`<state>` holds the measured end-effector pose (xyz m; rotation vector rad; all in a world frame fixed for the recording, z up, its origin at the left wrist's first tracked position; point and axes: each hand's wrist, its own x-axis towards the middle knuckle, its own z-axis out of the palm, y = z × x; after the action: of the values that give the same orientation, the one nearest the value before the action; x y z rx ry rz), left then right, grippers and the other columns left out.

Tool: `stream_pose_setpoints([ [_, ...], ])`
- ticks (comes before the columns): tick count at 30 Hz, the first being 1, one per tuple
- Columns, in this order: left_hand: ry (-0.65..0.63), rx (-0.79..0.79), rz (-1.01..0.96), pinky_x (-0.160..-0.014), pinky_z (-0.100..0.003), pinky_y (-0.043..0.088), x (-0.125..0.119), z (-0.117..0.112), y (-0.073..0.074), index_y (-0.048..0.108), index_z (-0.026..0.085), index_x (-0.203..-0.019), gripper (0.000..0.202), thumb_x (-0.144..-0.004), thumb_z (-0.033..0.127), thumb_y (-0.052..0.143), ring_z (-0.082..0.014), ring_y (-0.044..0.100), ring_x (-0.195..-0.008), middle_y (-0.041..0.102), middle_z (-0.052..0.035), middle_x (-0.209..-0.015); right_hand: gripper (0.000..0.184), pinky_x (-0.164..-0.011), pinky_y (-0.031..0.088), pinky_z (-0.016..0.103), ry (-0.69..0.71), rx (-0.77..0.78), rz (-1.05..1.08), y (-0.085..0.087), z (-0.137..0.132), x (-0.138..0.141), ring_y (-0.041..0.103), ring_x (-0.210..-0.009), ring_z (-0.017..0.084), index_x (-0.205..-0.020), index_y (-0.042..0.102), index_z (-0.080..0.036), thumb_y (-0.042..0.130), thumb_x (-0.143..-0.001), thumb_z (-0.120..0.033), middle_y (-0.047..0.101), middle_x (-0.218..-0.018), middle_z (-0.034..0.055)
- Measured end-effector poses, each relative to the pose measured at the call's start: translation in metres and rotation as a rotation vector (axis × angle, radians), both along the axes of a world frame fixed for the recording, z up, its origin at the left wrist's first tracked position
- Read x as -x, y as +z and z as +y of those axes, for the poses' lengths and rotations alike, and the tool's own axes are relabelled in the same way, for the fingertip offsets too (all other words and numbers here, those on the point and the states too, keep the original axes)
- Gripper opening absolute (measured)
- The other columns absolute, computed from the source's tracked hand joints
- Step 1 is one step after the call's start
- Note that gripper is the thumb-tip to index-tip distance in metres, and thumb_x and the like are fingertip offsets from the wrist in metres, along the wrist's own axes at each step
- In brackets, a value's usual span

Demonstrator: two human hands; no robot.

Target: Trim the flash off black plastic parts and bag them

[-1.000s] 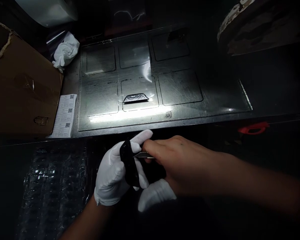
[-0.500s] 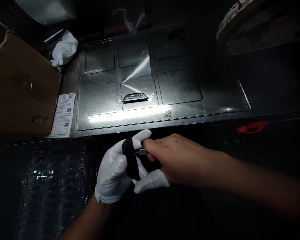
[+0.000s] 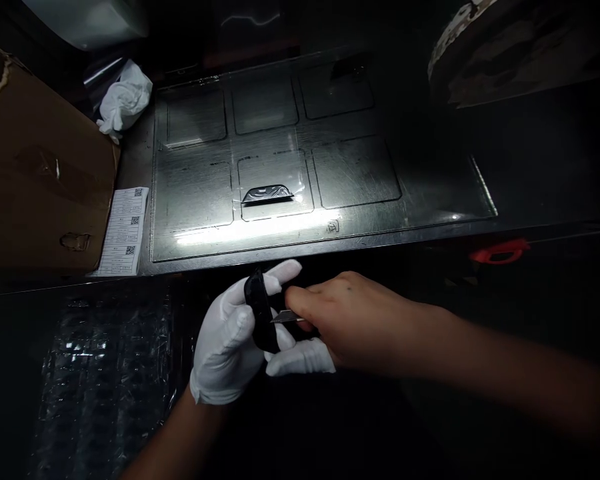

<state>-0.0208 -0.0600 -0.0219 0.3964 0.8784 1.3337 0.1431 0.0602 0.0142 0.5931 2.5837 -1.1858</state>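
Observation:
My left hand (image 3: 227, 347), in a white glove, grips a small black plastic part (image 3: 260, 310) between thumb and fingers, its long side roughly upright. My right hand (image 3: 345, 313) is mostly bare, with a white cover on at least one finger. It pinches a craft knife (image 3: 285, 317), whose pointed metal blade meets or nearly meets the right edge of the part. The knife's handle is hidden in my fingers. Beyond my hands, a similar black part (image 3: 269, 194) with shiny film around it lies on a clear sheet (image 3: 355, 170) over the metal table.
At left stands a cardboard box (image 3: 40, 180) beside printed labels (image 3: 125, 230) and a crumpled white cloth (image 3: 126, 99). Clear plastic trays (image 3: 105, 387) lie lower left. A red-handled object (image 3: 503, 252) sits at right, below a large round-edged object (image 3: 505, 57).
The knife has shifted slightly down along the part's edge, and more of its blade shows. The part has turned a little in my left hand. A bright streak of film reflection on the table has faded.

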Motion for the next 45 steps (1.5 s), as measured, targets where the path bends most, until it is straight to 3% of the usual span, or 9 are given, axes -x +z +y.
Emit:
stream_pose_setpoints([
  [4,0.018,0.008,0.025,-0.048,-0.018,0.052,-0.002,-0.002,-0.001,0.074,0.022,-0.122,0.036,-0.095,0.046,0.072,-0.0086,0.066,-0.056,0.063,-0.0159,-0.147,0.039,-0.059,0.045,0.025,-0.038,0.107,0.103,0.000,0.004,-0.014,0.069,-0.073,0.017,-0.097,0.064,-0.019,0.077,-0.088,-0.055,0.075,-0.092,0.0014],
  [6,0.029,-0.027,0.066,-0.049,-0.018,0.051,-0.002,-0.002,-0.002,0.075,0.023,-0.122,0.035,-0.096,0.046,0.070,-0.0087,0.067,-0.060,0.063,-0.0145,-0.147,0.030,-0.070,0.051,0.027,-0.094,0.134,0.245,0.002,0.011,-0.027,0.070,-0.086,0.017,-0.106,0.067,-0.020,0.067,-0.099,-0.049,0.075,-0.104,0.0020],
  [9,-0.003,-0.069,0.112,-0.050,-0.017,0.052,-0.003,0.000,-0.001,0.074,0.023,-0.122,0.035,-0.096,0.046,0.070,-0.0108,0.069,-0.065,0.070,-0.0119,-0.133,0.031,-0.091,0.053,0.034,-0.206,-0.051,0.397,0.008,0.024,-0.047,0.067,-0.110,0.019,-0.133,0.066,-0.025,0.048,-0.108,-0.029,0.072,-0.124,0.0045],
  [13,-0.050,-0.019,0.059,-0.055,-0.018,0.056,-0.006,0.002,0.005,0.073,0.020,-0.119,0.038,-0.093,0.047,0.076,-0.0147,0.072,-0.069,0.072,-0.0048,-0.094,0.058,-0.092,0.053,0.040,-0.135,-0.324,0.426,0.013,0.032,-0.054,0.064,-0.115,0.026,-0.152,0.056,-0.027,0.061,-0.095,-0.013,0.073,-0.127,0.0070],
  [16,-0.094,0.034,0.069,-0.058,-0.021,0.057,-0.009,0.001,0.009,0.073,0.019,-0.117,0.037,-0.091,0.044,0.079,-0.0173,0.073,-0.070,0.072,-0.0047,-0.089,0.062,-0.087,0.052,0.037,-0.053,-0.401,0.434,0.015,0.032,-0.048,0.064,-0.108,0.025,-0.149,0.059,-0.025,0.063,-0.090,-0.009,0.076,-0.124,0.0045],
  [24,-0.091,0.118,0.184,-0.067,-0.023,0.060,-0.007,-0.006,0.017,0.074,0.018,-0.115,0.031,-0.090,0.034,0.081,-0.0184,0.075,-0.074,0.075,-0.0056,-0.090,0.041,-0.080,0.052,0.037,0.011,-0.478,0.386,0.025,0.029,-0.036,0.064,-0.101,0.025,-0.137,0.069,-0.026,0.055,-0.099,-0.018,0.078,-0.115,0.0045],
  [29,-0.095,0.177,0.226,-0.068,-0.023,0.062,-0.004,-0.006,0.020,0.075,0.020,-0.112,0.028,-0.087,0.028,0.084,-0.0173,0.075,-0.074,0.075,-0.0037,-0.089,0.039,-0.081,0.052,0.039,0.020,-0.482,0.317,0.029,0.026,-0.033,0.065,-0.101,0.026,-0.136,0.070,-0.026,0.052,-0.101,-0.022,0.078,-0.114,0.0067],
  [36,-0.103,0.193,0.251,-0.064,-0.022,0.061,-0.004,-0.007,0.020,0.076,0.022,-0.114,0.029,-0.088,0.031,0.083,-0.0191,0.076,-0.073,0.074,-0.0042,-0.089,0.041,-0.082,0.052,0.040,0.021,-0.490,0.248,0.030,0.022,-0.031,0.064,-0.103,0.028,-0.139,0.068,-0.025,0.052,-0.101,-0.023,0.077,-0.115,0.0097],
  [45,-0.166,0.222,0.228,-0.062,-0.020,0.058,0.003,-0.006,0.016,0.074,0.018,-0.120,0.035,-0.091,0.037,0.080,-0.0178,0.074,-0.074,0.073,-0.0065,-0.093,0.036,-0.079,0.050,0.038,0.024,-0.523,0.253,0.032,0.021,-0.032,0.066,-0.099,0.028,-0.130,0.070,-0.019,0.048,-0.101,-0.016,0.077,-0.109,0.0111],
])
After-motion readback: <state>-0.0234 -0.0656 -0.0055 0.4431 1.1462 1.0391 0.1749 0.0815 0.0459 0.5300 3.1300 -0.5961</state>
